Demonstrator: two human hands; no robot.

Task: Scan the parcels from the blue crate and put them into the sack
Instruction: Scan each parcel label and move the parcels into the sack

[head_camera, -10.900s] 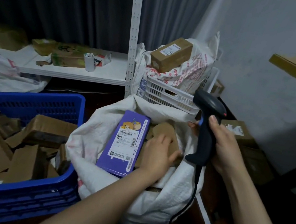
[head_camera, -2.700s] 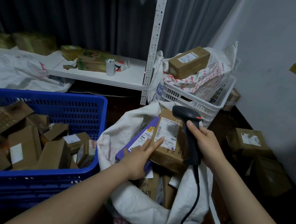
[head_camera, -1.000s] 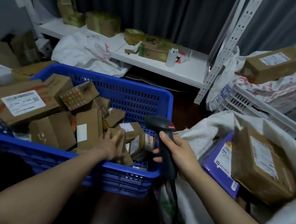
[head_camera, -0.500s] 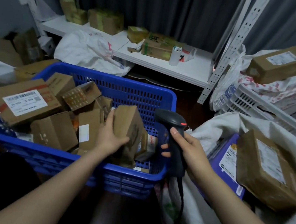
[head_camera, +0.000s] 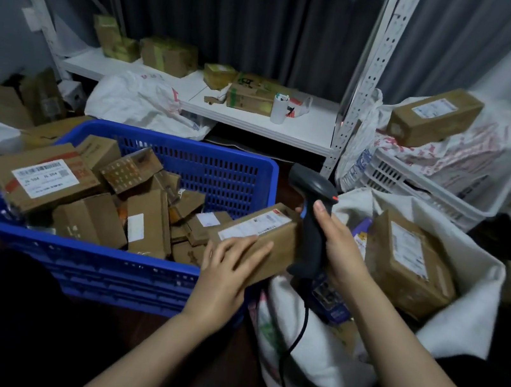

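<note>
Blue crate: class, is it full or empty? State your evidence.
Mostly full. Brown parcels fill the crate up to its rim on the left; only the far right corner shows bare blue wall.

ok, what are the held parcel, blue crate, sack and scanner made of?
By look only: held parcel is brown cardboard, matte, with creased edges and a white paper label. The blue crate is moulded plastic with a slight sheen and slotted walls. The sack is white, limp and folds softly, probably woven plastic fabric, though the weave isn't resolvable. The scanner is dark hard plastic, smooth and low-gloss.
</note>
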